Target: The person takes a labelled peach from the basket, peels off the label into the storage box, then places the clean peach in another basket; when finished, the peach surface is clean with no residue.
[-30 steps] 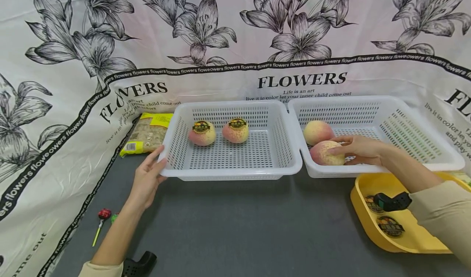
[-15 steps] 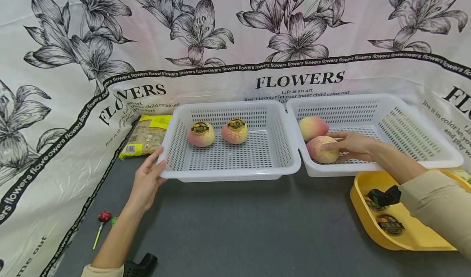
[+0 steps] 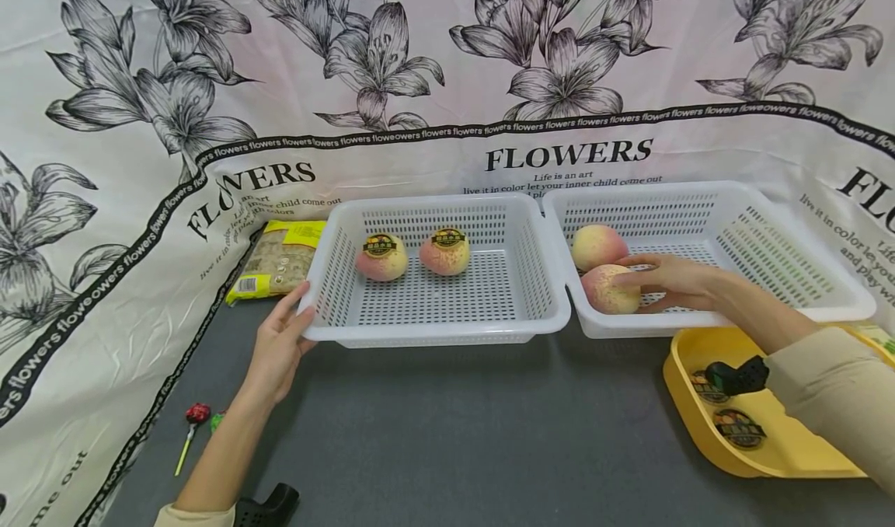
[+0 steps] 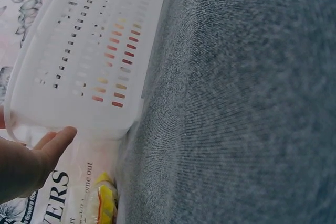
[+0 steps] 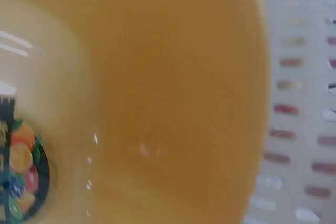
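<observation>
My left hand (image 3: pixel 276 348) grips the rim at the front left corner of a white slotted plastic basket (image 3: pixel 447 329). Two peaches, a left one (image 3: pixel 381 266) and a right one (image 3: pixel 445 260), lie inside it, each with a black and gold label on top. In a second white basket (image 3: pixel 804 309) to the right, the fingers of my right hand (image 3: pixel 674 282) curl round a peach (image 3: pixel 610 292) by the left wall. Another peach (image 3: pixel 599 246) sits just behind it. Neither of these two shows a label.
A yellow tub (image 3: pixel 699 441) with round fruit labels (image 3: pixel 739 428) in it stands under my right forearm. Left of the baskets lies a yellow-edged bag (image 3: pixel 280 255). A red lollipop (image 3: pixel 198 413) lies by my left forearm. A flower-print cloth (image 3: pixel 391 154) hangs behind.
My right hand has shifted slightly left with the front peach, which has turned a little. The peach behind has also turned. My left hand stays at the basket corner.
</observation>
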{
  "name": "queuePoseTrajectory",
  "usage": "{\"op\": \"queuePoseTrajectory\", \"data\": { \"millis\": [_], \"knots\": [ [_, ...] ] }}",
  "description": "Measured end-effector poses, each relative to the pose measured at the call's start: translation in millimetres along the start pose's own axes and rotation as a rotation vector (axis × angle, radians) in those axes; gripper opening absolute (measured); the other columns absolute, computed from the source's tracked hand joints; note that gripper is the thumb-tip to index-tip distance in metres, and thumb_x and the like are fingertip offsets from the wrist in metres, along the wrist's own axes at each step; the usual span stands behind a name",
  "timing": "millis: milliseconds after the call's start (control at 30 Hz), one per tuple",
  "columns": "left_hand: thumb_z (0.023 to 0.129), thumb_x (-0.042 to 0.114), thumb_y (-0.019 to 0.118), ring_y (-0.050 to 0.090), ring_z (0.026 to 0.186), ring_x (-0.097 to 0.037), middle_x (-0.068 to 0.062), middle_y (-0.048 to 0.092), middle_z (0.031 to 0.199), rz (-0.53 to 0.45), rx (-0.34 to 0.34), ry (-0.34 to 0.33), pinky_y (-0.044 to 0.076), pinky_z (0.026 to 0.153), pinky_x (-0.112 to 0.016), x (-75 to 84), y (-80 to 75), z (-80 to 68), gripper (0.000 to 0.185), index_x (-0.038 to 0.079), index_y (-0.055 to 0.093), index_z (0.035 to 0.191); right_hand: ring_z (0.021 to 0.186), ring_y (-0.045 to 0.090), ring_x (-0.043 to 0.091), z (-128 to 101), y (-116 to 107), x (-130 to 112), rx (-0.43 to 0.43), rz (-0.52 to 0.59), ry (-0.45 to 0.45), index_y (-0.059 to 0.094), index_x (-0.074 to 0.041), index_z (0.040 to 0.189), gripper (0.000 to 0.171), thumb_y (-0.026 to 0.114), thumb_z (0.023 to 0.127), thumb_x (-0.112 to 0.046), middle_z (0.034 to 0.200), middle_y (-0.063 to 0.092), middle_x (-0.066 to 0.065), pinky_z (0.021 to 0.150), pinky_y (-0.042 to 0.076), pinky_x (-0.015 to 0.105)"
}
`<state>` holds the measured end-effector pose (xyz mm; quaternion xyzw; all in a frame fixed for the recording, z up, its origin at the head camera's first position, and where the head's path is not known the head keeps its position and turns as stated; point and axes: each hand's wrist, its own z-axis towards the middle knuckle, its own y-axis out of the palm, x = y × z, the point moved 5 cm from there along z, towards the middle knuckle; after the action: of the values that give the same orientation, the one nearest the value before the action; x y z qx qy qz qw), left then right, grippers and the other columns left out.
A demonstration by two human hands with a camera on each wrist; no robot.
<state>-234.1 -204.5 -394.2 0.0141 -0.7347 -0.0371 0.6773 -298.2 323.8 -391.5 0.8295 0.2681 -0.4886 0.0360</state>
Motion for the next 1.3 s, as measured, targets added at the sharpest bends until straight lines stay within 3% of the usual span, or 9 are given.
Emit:
{"op": "queuePoseTrajectory", "data": {
  "millis": [133, 333, 433, 600, 700, 833, 1000, 1133, 1300],
  "knots": [
    [0.103, 0.019, 0.043, 0.042, 0.126, -0.025, -0.018, 0.031, 0.147, 0.002, -0.001, -0.001, 0.049, 0.083, -0.023, 0.3, 0.2, 0.0, 0.056, 0.014, 0.02, 0.153, 0.132, 0.023, 0.048, -9.2, -11.3, -1.8, 0.004, -0.011, 0.006, 0.005, 0.002, 0.15, 0.076, 0.051, 0.1, -0.031, 0.149, 0.012, 0.031, 0.092, 0.044, 0.051],
    [0.103, 0.018, 0.044, 0.039, 0.128, -0.027, -0.017, 0.03, 0.149, -0.001, -0.004, -0.003, 0.049, 0.083, -0.023, 1.7, 0.6, -0.4, 0.056, 0.014, 0.019, 0.153, 0.119, 0.048, 0.032, -26.1, -33.8, -17.7, -0.018, -0.045, -0.023, 0.006, 0.004, 0.149, 0.069, 0.045, 0.103, -0.029, 0.146, 0.019, 0.031, 0.093, 0.042, 0.052],
    [0.103, 0.018, 0.044, 0.039, 0.128, -0.027, -0.017, 0.03, 0.149, 0.0, -0.004, -0.006, 0.049, 0.083, -0.023, 2.4, 0.9, -0.6, 0.056, 0.014, 0.019, 0.153, 0.114, 0.053, 0.024, -32.9, -43.3, -33.4, -0.019, -0.052, -0.064, 0.01, 0.001, 0.15, 0.063, 0.043, 0.104, -0.028, 0.143, 0.031, 0.024, 0.094, 0.041, 0.053],
    [0.103, 0.019, 0.044, 0.041, 0.126, -0.025, -0.018, 0.031, 0.148, 0.008, 0.0, -0.009, 0.049, 0.083, -0.023, 3.1, 0.7, -0.7, 0.056, 0.014, 0.019, 0.153, 0.112, 0.056, 0.019, -35.7, -46.9, -68.9, -0.036, -0.045, -0.176, 0.029, -0.013, 0.146, 0.045, 0.04, 0.104, -0.026, 0.131, 0.047, 0.003, 0.092, 0.043, 0.052],
    [0.103, 0.019, 0.044, 0.042, 0.125, -0.024, -0.017, 0.031, 0.148, 0.01, 0.001, -0.008, 0.049, 0.082, -0.023, 3.3, 0.4, -0.6, 0.056, 0.014, 0.02, 0.153, 0.111, 0.056, 0.017, -32.1, -40.0, -92.8, -0.018, -0.023, -0.231, 0.03, -0.014, 0.143, 0.042, 0.041, 0.104, -0.026, 0.128, 0.048, 0.0, 0.091, 0.045, 0.05],
    [0.103, 0.019, 0.044, 0.043, 0.124, -0.023, -0.017, 0.032, 0.148, 0.008, 0.002, -0.014, 0.049, 0.082, -0.023, 1.5, -0.1, -0.5, 0.056, 0.014, 0.02, 0.153, 0.111, 0.055, 0.016, -21.4, -23.7, -122.0, 0.018, 0.024, -0.278, 0.023, -0.009, 0.146, 0.05, 0.043, 0.103, -0.026, 0.135, 0.041, 0.008, 0.092, 0.045, 0.048],
    [0.103, 0.019, 0.043, 0.044, 0.124, -0.023, -0.017, 0.032, 0.147, 0.006, 0.004, -0.023, 0.049, 0.083, -0.024, -1.9, -1.9, 0.1, 0.055, 0.014, 0.02, 0.153, 0.116, 0.05, 0.021, -2.4, 2.2, -152.2, 0.026, 0.123, -0.311, 0.025, -0.01, 0.145, 0.053, 0.05, 0.1, -0.026, 0.137, 0.035, 0.012, 0.093, 0.045, 0.044],
    [0.103, 0.019, 0.044, 0.046, 0.121, -0.021, -0.018, 0.033, 0.146, 0.004, 0.004, -0.008, 0.049, 0.082, -0.023, -1.1, -2.8, 0.3, 0.055, 0.014, 0.021, 0.153, 0.125, 0.041, 0.028, 19.7, 23.1, -165.9, 0.014, 0.255, -0.352, 0.026, -0.008, 0.145, 0.056, 0.053, 0.099, -0.022, 0.137, 0.034, 0.014, 0.092, 0.046, 0.042],
    [0.103, 0.019, 0.045, 0.046, 0.121, -0.021, -0.018, 0.033, 0.146, 0.001, -0.001, 0.005, 0.049, 0.082, -0.023, -0.1, -3.0, 1.1, 0.056, 0.013, 0.021, 0.153, 0.134, 0.027, 0.036, 53.1, 53.0, -171.3, -0.019, 0.39, -0.383, 0.021, -0.006, 0.149, 0.056, 0.048, 0.101, -0.017, 0.136, 0.034, 0.014, 0.095, 0.043, 0.044]
  ]
}}
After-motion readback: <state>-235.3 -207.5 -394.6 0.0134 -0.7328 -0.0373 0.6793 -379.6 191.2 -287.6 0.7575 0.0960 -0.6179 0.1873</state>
